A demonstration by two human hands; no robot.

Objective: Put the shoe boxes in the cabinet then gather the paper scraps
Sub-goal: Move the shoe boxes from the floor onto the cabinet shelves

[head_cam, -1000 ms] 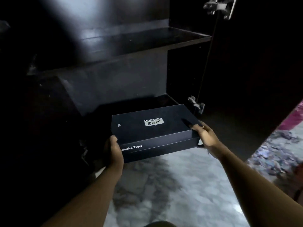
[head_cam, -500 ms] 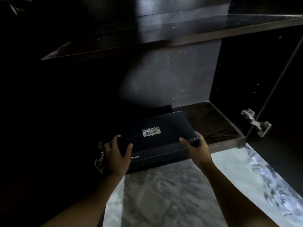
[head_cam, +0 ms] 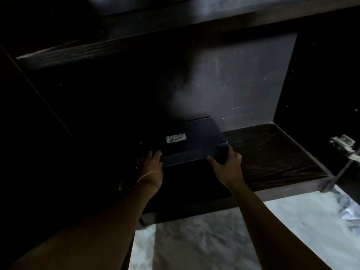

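A dark navy shoe box with a white logo on its lid lies inside the dark wooden cabinet, on the bottom shelf, its far end near the back wall. My left hand grips the box's near left corner, fingers on the lid edge. My right hand holds the near right corner, thumb on the front face and fingers wrapped round the side. The box's left part is lost in shadow.
An upper shelf runs across above the box. A metal door hinge sticks out at the right. The pale marble floor lies below the cabinet's front edge. The cabinet's left half is very dark.
Both hands have pushed the box from the cabinet's front edge deeper onto the bottom shelf, and my view has moved closer into the cabinet.
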